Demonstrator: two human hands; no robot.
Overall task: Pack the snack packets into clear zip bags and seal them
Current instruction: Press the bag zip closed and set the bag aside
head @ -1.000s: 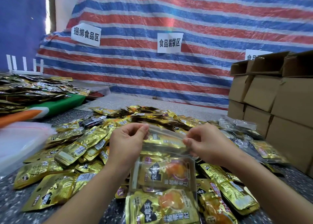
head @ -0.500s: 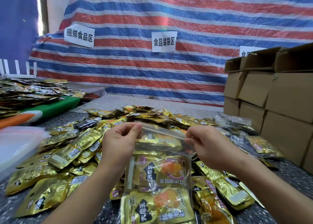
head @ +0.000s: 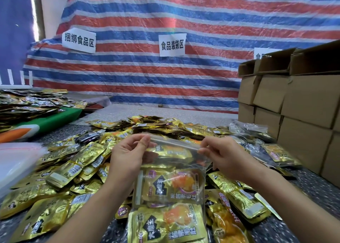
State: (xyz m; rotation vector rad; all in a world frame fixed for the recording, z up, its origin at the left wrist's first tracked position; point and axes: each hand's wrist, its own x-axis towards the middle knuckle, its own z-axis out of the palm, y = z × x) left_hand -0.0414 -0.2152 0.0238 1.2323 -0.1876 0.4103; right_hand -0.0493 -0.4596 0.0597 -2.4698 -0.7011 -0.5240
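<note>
Both hands [head: 176,156] pinch zip bag [head: 171,180] top edge — seal state unclear.

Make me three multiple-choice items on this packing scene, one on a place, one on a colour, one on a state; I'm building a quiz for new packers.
1. Where are the cardboard boxes?
A. stacked at the right
B. at the left
C. under the table

2. What colour are most loose snack packets?
A. green
B. gold
C. white

3. How is the clear zip bag held?
A. lying untouched
B. by one hand
C. by both hands at its top

Answers:
1 A, they rise along the right edge.
2 B, gold foil covers the pile.
3 C, the left hand and right hand each pinch the top strip.
</note>
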